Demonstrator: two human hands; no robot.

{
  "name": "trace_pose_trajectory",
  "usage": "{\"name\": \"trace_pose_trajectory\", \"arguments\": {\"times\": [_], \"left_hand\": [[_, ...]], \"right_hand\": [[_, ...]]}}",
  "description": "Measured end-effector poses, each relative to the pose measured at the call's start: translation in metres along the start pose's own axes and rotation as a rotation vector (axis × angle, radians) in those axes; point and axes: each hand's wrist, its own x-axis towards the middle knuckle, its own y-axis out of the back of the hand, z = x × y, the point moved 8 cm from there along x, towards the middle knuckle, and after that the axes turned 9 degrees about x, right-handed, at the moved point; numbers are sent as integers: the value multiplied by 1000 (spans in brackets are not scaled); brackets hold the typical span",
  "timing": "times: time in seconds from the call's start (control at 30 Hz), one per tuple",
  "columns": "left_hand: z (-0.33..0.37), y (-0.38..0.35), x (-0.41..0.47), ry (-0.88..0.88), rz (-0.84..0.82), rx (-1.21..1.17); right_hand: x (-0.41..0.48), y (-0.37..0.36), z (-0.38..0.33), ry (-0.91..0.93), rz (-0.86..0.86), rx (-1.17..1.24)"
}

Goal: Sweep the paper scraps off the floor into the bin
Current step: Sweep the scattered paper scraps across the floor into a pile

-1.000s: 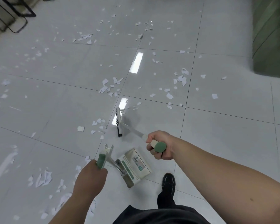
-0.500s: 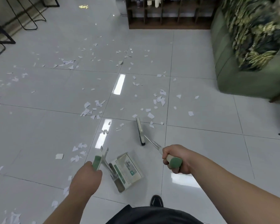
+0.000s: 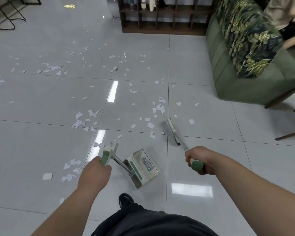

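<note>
Head cam: left hand (image 3: 95, 174) clamped on dustpan (image 3: 143, 167) handle, right hand (image 3: 200, 160) clamped on broom (image 3: 173, 132), just right of scraps (image 3: 158, 108) strewn over floor (image 3: 228, 120). Risk: dustpan sits apart, so a fast stroke scatters scraps past it; bin unseen

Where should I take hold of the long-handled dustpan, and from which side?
Probably the green grip at the top of the long handle of the dustpan, coming from above and from your own side, as the left hand does here. The handle slants up from the pan towards the person, so the grip is reachable while standing.
</note>
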Motion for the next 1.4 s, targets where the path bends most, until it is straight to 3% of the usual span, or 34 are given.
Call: {"name": "trace_pose_trajectory", "arguments": {"times": [0.17, 0.33, 0.67, 0.9, 1.13, 1.4], "left_hand": [[-27, 8, 39, 23, -61, -85], [-78, 25, 72, 108, -112, -172], [-174, 58, 99, 296, -105, -210], [-212, 76, 92, 362, -34, -197], [-227, 91, 94, 418, 15, -261], [-188, 97, 113, 335, 10, -283]], "right_hand": [[38, -32, -37, -27, 67, -77], [79, -114, -87, -67, 31, -61], [81, -325, -118, -104, -266, -217], [39, -421, -151, -147, -456, -210], [25, -439, -161, -221, -575, -172], [34, -366, -181, -109, -429, -184]]}}
